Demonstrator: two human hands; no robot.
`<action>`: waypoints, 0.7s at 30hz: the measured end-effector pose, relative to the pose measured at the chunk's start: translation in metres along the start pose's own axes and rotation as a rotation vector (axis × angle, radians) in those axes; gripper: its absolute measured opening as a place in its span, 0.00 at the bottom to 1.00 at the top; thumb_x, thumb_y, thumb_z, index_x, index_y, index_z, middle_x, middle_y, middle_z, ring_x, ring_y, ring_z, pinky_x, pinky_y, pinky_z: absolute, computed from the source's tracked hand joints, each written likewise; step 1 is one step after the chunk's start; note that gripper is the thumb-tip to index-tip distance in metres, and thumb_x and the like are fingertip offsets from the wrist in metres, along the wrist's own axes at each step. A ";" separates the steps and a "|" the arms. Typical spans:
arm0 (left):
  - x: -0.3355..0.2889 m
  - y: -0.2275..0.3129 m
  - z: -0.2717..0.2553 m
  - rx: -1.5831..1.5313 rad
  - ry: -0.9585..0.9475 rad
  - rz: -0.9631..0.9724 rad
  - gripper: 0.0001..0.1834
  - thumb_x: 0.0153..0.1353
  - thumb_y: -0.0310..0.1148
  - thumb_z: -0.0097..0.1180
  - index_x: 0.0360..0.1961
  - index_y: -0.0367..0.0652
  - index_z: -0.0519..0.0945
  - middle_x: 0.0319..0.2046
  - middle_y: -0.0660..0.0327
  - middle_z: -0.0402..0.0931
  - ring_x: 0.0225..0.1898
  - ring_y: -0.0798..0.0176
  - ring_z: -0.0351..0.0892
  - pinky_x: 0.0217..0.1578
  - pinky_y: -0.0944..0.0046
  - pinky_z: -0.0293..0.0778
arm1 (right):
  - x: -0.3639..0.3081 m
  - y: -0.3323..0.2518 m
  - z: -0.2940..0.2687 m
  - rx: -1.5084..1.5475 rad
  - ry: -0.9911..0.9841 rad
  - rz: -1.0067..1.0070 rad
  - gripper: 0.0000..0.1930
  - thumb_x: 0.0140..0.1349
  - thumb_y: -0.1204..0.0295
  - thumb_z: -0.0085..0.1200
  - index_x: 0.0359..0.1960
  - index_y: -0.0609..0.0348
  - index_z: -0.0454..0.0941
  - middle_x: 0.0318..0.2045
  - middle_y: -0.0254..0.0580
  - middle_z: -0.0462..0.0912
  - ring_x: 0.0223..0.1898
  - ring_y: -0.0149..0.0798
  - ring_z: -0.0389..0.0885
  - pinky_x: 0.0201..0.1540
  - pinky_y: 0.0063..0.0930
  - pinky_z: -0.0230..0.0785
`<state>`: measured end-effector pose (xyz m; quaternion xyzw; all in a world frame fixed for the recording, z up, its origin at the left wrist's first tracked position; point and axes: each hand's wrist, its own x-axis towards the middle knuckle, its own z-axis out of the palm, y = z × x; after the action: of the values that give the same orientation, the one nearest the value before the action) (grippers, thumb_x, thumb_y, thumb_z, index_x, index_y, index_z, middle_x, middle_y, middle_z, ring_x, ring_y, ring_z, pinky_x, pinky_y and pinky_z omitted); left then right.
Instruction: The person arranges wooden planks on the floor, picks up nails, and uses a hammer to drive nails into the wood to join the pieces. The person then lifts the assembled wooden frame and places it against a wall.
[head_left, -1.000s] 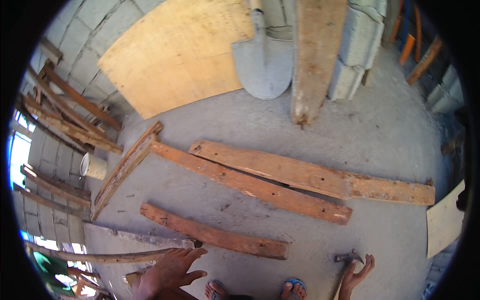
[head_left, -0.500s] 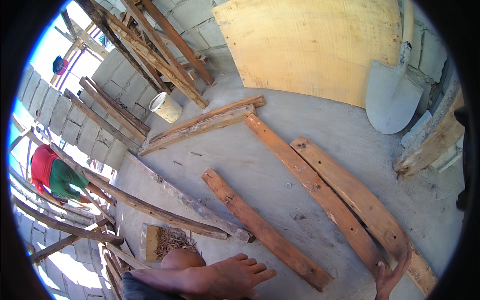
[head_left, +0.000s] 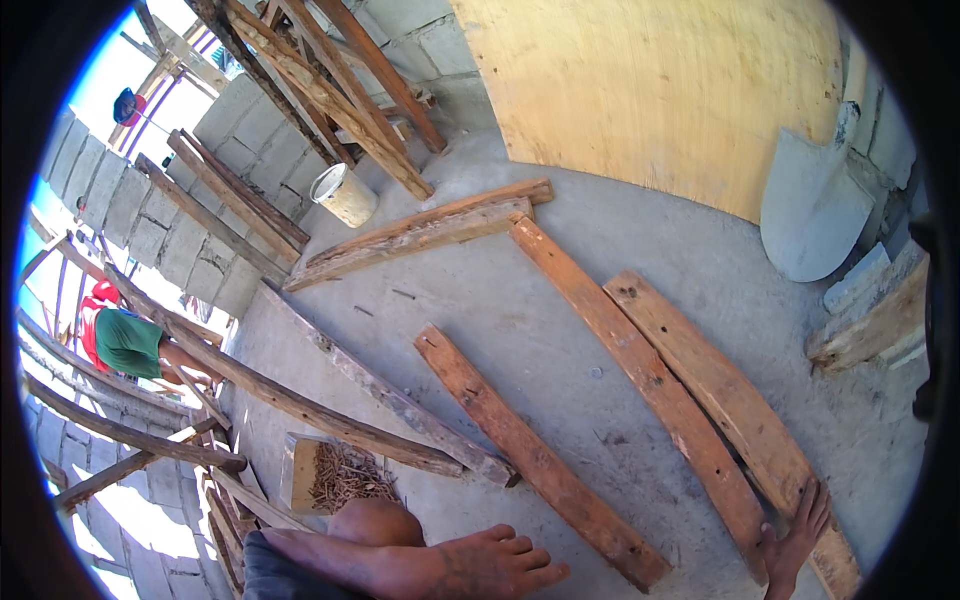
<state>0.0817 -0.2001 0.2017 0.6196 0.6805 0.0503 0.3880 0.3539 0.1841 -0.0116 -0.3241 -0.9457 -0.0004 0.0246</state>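
My right hand [head_left: 797, 535] rests at the lower right with its fingers stretched out and apart. The fingers lie on the near end of a wide wooden plank [head_left: 715, 380], and the thumb touches the narrower reddish plank [head_left: 640, 375] beside it. These two planks lie side by side on the concrete, a thin gap between them. Left of them, a shorter reddish plank [head_left: 535, 455] lies on its own. My left hand is out of the picture; a bare foot [head_left: 490, 562] and bent knee [head_left: 375, 522] show at the lower edge.
A box of rusty nails [head_left: 300, 475] stands by the knee. Beams lie behind: a long pole [head_left: 320, 415] and paired timbers [head_left: 420, 235]. Further off are a white bucket [head_left: 345, 195], plywood [head_left: 660, 90] and a shovel [head_left: 815, 205]. Another person [head_left: 130, 340] bends at left.
My right hand has settled flatter, its fingers now lying over the wide plank. The scene has shifted slightly in view. The person at left has bent further over.
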 end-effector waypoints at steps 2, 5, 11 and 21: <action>-0.003 0.002 -0.001 -0.002 0.016 0.016 0.34 0.58 0.43 0.65 0.63 0.42 0.70 0.51 0.55 0.76 0.53 0.52 0.75 0.54 0.50 0.69 | 0.000 0.001 0.001 -0.011 0.017 -0.011 0.52 0.61 0.30 0.41 0.77 0.58 0.54 0.74 0.61 0.56 0.74 0.65 0.52 0.74 0.60 0.41; -0.007 0.006 -0.002 0.017 0.014 0.015 0.34 0.58 0.43 0.64 0.63 0.42 0.70 0.51 0.55 0.76 0.53 0.52 0.75 0.54 0.50 0.69 | -0.001 0.002 0.005 -0.034 0.043 -0.027 0.52 0.61 0.30 0.40 0.77 0.59 0.54 0.74 0.61 0.56 0.74 0.65 0.52 0.74 0.60 0.41; -0.017 0.012 -0.003 0.044 0.014 -0.003 0.35 0.57 0.43 0.65 0.63 0.42 0.70 0.49 0.55 0.76 0.52 0.52 0.75 0.53 0.50 0.69 | -0.009 0.008 0.015 -0.027 0.048 -0.008 0.52 0.62 0.30 0.39 0.77 0.58 0.54 0.74 0.62 0.56 0.73 0.66 0.53 0.74 0.60 0.41; -0.032 0.027 0.011 0.089 -0.156 -0.101 0.34 0.62 0.43 0.60 0.66 0.39 0.65 0.57 0.49 0.75 0.58 0.48 0.75 0.56 0.51 0.70 | -0.035 -0.025 0.018 0.046 0.324 0.068 0.43 0.58 0.54 0.62 0.73 0.59 0.61 0.69 0.63 0.65 0.69 0.62 0.65 0.70 0.56 0.56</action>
<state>0.1076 -0.2269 0.2239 0.6030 0.6803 -0.0480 0.4138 0.3651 0.1435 -0.0311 -0.3510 -0.9176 -0.0304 0.1840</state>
